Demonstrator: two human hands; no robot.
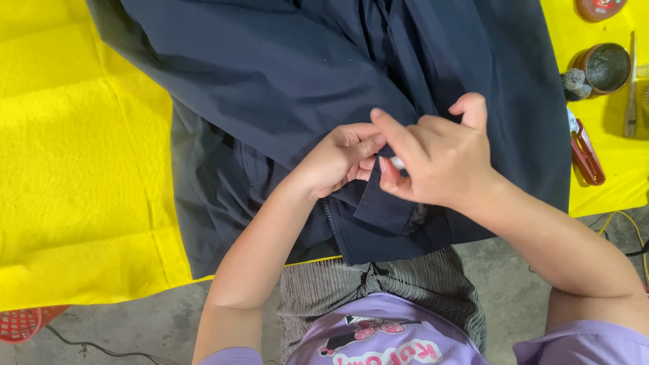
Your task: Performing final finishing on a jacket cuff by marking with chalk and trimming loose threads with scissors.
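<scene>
Presently a small white piece (397,163) is pinched between both hands, left hand (336,162) and right hand (443,159) closed, over the navy garment (284,74) at the yellow table's (74,169) near edge; completion appears pending.

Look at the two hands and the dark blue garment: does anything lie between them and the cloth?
Nothing visible does. The left hand and right hand both rest directly on the dark blue garment, pinching a fold near its zipper. The red clippers and the round tin lie off to the right, apart.

Yellow cloth (81,169) covers the table; grey concrete floor (135,324) below.
</scene>
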